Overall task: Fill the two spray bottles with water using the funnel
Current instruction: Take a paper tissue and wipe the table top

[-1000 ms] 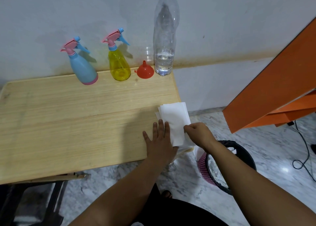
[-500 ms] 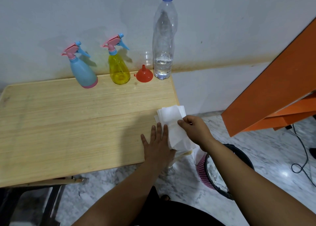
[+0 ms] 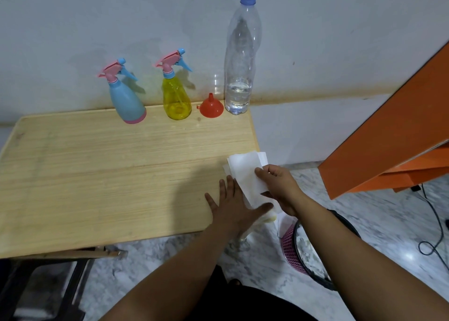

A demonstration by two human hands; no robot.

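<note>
A blue spray bottle and a yellow spray bottle, both with pink trigger heads, stand at the back of the wooden table. An orange funnel rests mouth down beside them. A tall clear water bottle with a blue cap holds a little water. At the table's right front corner lies a stack of white tissues. My left hand lies flat on the stack's near end, fingers spread. My right hand pinches the top tissue.
A pink basket with a black rim stands on the marble floor below the table's right corner. An orange panel slants in at the right. A black cable lies on the floor beyond it. The wall runs behind the table.
My right hand has moved up over the tissue stack and lifted the top tissue's edge. My left hand stays flat on the stack. The view has tilted slightly downward.
</note>
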